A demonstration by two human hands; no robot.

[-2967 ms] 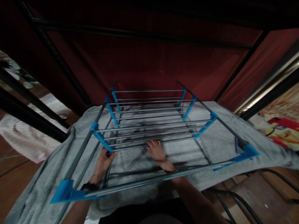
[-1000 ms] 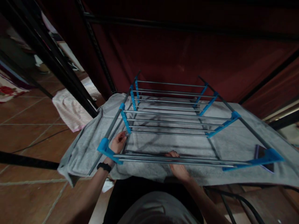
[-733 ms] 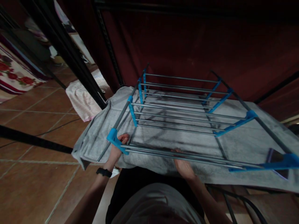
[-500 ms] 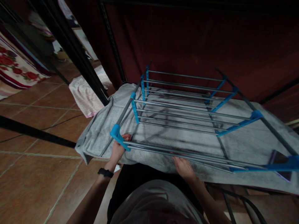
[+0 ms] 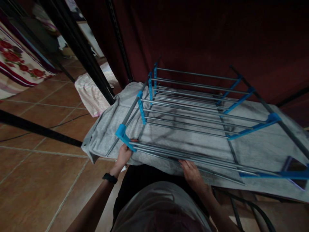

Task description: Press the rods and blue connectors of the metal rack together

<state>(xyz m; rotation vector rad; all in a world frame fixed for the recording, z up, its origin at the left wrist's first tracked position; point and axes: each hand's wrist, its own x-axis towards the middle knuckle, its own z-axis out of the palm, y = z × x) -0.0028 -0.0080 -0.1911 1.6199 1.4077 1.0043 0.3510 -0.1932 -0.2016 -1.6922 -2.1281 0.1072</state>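
Note:
A rack [image 5: 193, 109] of grey metal rods and blue plastic brackets stands in front of me, like a clothes drying rack or shoe rack. My left hand [image 5: 125, 154] is closed around the blue bracket [image 5: 124, 137] at its near left corner, fingertips behind the bracket. My right hand [image 5: 191, 172] is closed on a thin metal rod [image 5: 227, 177] along the near side, its fingertips partly hidden. The right end of that rod sticks out toward me, apart from the near right blue bracket [image 5: 270, 175]. Other near rods run just above it.
The rack stands on a grey cloth [image 5: 103, 129] over a low bed or bench. A dark phone-like object [image 5: 295, 169] lies under the right corner. Black metal posts [image 5: 79, 48] rise at left; a dark red curtain [image 5: 205, 38] hangs behind. A striped cloth [image 5: 90, 90] hangs at left.
The rod in my right hand has swung its right end toward me, away from the near right bracket. The view has shifted slightly; my left hand stays at the left bracket.

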